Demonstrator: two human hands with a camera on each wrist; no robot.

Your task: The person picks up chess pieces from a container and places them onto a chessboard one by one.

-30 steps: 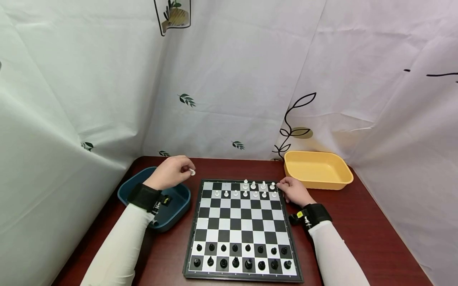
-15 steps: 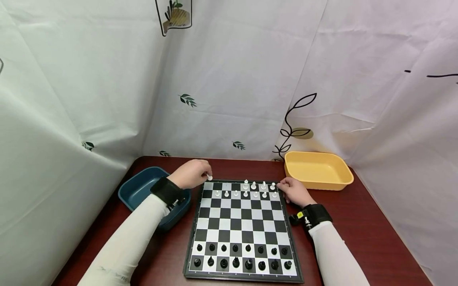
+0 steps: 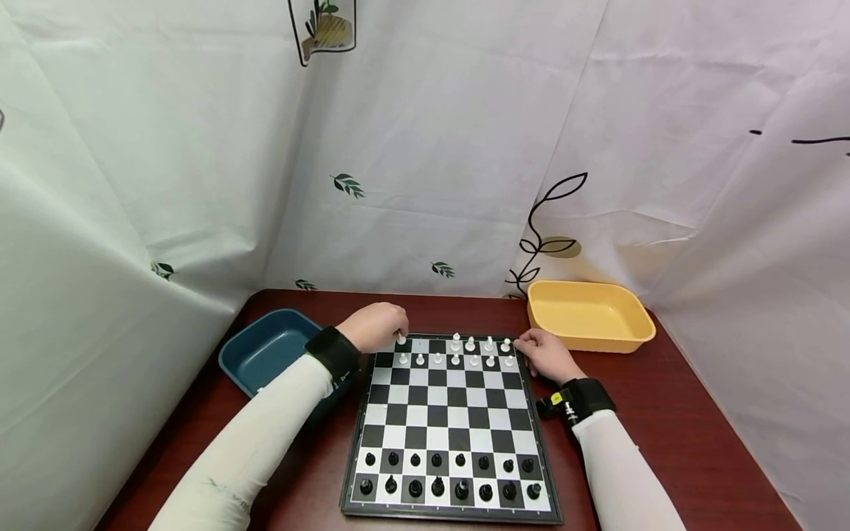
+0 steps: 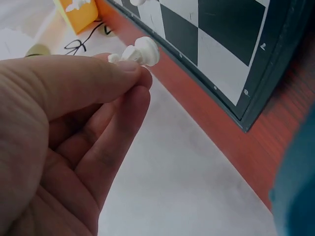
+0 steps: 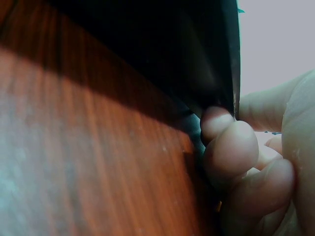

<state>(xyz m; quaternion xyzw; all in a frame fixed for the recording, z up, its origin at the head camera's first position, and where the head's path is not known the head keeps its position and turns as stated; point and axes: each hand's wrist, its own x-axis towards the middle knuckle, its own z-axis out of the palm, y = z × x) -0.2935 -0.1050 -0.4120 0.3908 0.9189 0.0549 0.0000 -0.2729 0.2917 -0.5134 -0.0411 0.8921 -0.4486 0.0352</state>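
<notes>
From the head view, a blue tray (image 3: pixel 265 354) sits on the tabletop (image 3: pixel 664 413) left of the chessboard (image 3: pixel 451 420); the part of it not hidden by the left forearm shows nothing inside. A yellow tray (image 3: pixel 589 313) stands off the board's far right corner, nothing visible inside it. The left hand (image 3: pixel 375 326) hangs over the board's far left corner, fingers curled down, its grip pinching a white chess piece (image 3: pixel 401 338) at the fingertips just above the back-rank squares. The right hand (image 3: pixel 546 354) rests at the board's far right edge, fingers curled against the rim beside the white pieces (image 3: pixel 465 352); black pieces (image 3: pixel 448 476) fill the two near rows. A second ago the left hand was over the blue tray with the piece in its fingers; it has since crossed to the board's corner, while the right hand has stayed put.

In the left wrist view, the left hand (image 4: pixel 64 128) pinches the white chess piece (image 4: pixel 140 51) between thumb and fingertips, the piece lying sideways with its round base outward, held over the strip of tabletop and pale backdrop just beside the chessboard (image 4: pixel 236 59) corner.

In the right wrist view, the right hand (image 5: pixel 256 167) has its fingers (image 5: pixel 231 147) curled, fingertips pressed against the dark edge of the chessboard (image 5: pixel 162 44), with the red-brown tabletop (image 5: pixel 74 147) below. Whether its grip clasps the rim or only rests on it cannot be told.
</notes>
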